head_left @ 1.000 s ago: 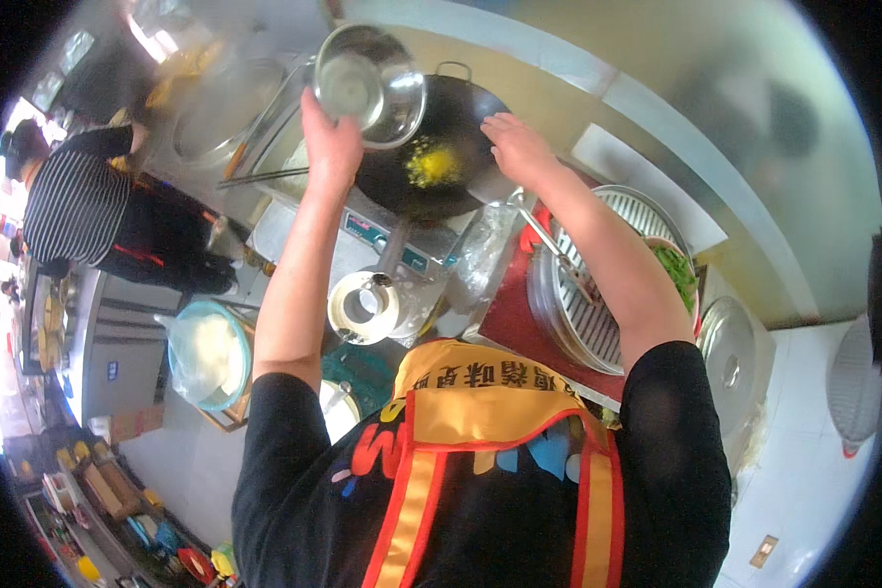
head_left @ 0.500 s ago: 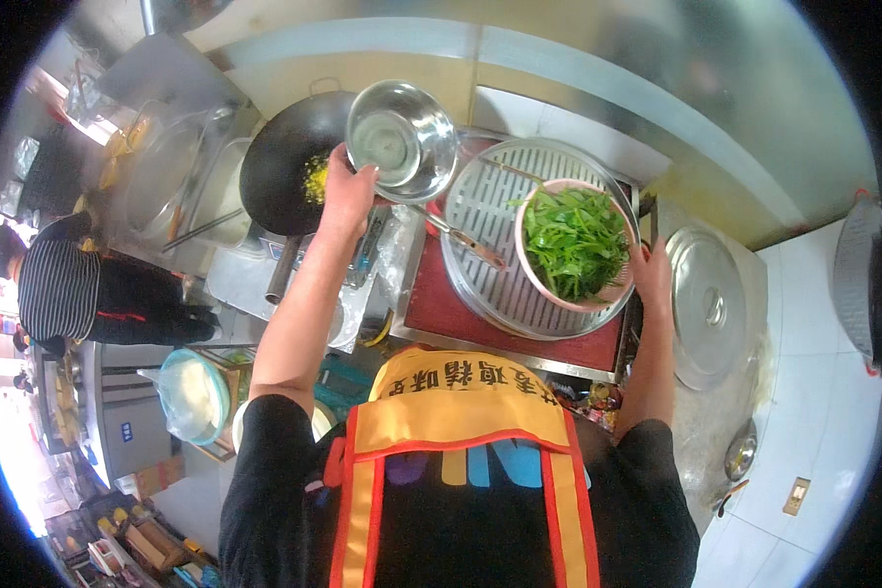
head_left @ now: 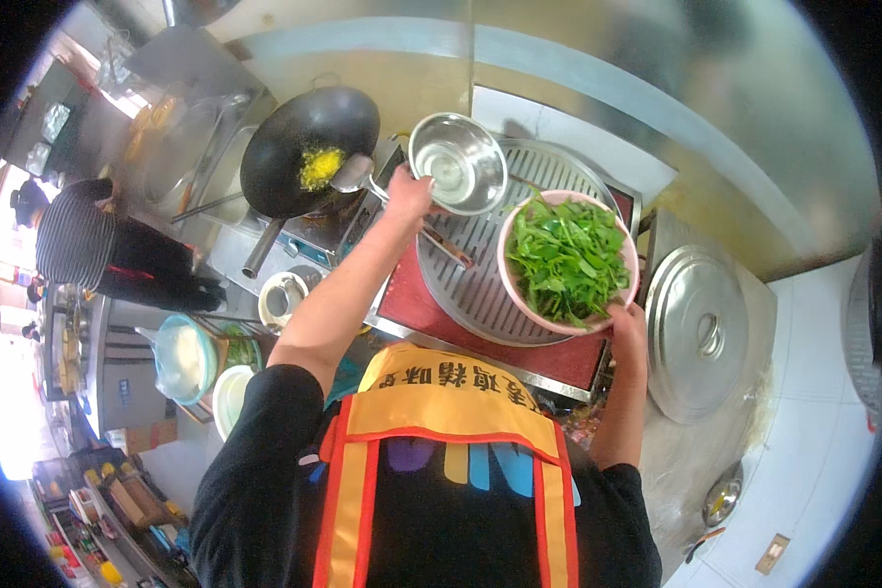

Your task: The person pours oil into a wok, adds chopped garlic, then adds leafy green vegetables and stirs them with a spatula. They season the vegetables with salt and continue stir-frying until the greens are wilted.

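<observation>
My left hand [head_left: 410,192] grips the rim of a shiny metal bowl [head_left: 458,164], tilted, with what looks like a little clear liquid inside. A spatula [head_left: 353,174] passes beneath that hand, its wooden-ended handle over the slotted steamer tray [head_left: 461,284]; whether my fingers touch it I cannot tell. To the left, a black wok [head_left: 282,132] holds a small heap of yellow bits [head_left: 320,169]. My right hand [head_left: 627,328] is closed on the near right rim of a pink bowl [head_left: 508,279] full of cut green leaves [head_left: 570,257], above the tray.
A large round metal lid [head_left: 681,363] lies on the counter to the right. A small metal bowl [head_left: 723,498] sits nearer on that side. Left of me stand a light-blue tub [head_left: 206,338] and a white bowl [head_left: 231,402]. A person in a striped top [head_left: 76,243] is at far left.
My left hand has carried the metal bowl right, away from the wok, so the spatula's blade now shows. The pink bowl has come slightly nearer and left in my right hand.
</observation>
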The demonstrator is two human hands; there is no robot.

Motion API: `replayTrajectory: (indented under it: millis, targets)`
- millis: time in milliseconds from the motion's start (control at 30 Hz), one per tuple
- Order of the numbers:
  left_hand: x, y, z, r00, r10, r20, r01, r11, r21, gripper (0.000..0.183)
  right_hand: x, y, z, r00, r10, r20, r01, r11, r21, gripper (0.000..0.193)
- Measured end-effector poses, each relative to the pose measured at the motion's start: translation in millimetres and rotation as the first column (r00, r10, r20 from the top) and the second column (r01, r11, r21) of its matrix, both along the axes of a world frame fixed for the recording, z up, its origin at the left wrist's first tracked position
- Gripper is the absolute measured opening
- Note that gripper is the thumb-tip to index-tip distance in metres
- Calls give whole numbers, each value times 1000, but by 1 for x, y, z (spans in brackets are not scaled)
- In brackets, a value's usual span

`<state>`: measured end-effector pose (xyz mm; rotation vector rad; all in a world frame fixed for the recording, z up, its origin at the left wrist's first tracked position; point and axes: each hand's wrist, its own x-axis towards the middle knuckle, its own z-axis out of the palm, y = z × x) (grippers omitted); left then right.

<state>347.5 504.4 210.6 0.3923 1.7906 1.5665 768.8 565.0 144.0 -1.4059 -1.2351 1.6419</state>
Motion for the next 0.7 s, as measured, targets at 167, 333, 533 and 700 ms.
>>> replayTrajectory:
  millis: [167, 333, 533, 700]
  targets:
    - [45, 17, -41, 981, -90, 174, 80, 995, 63, 42, 45, -16, 50, 991, -118, -56, 118, 993, -6, 30]
    - [103, 23, -61, 867, -105, 487, 109, 994, 19, 41, 77, -25, 81, 978, -201, -59, 204, 978, 51, 30]
    - [141, -85, -37, 661, -710, -243, 708, 697, -113, 39, 72, -41, 85, 955, -267, -132, 277, 959, 64, 35]
    - [151, -164, 9, 626, -777, -65, 779, 627, 10, 36, 81, -60, 69, 973, -201, -118, 202, 979, -2, 42]
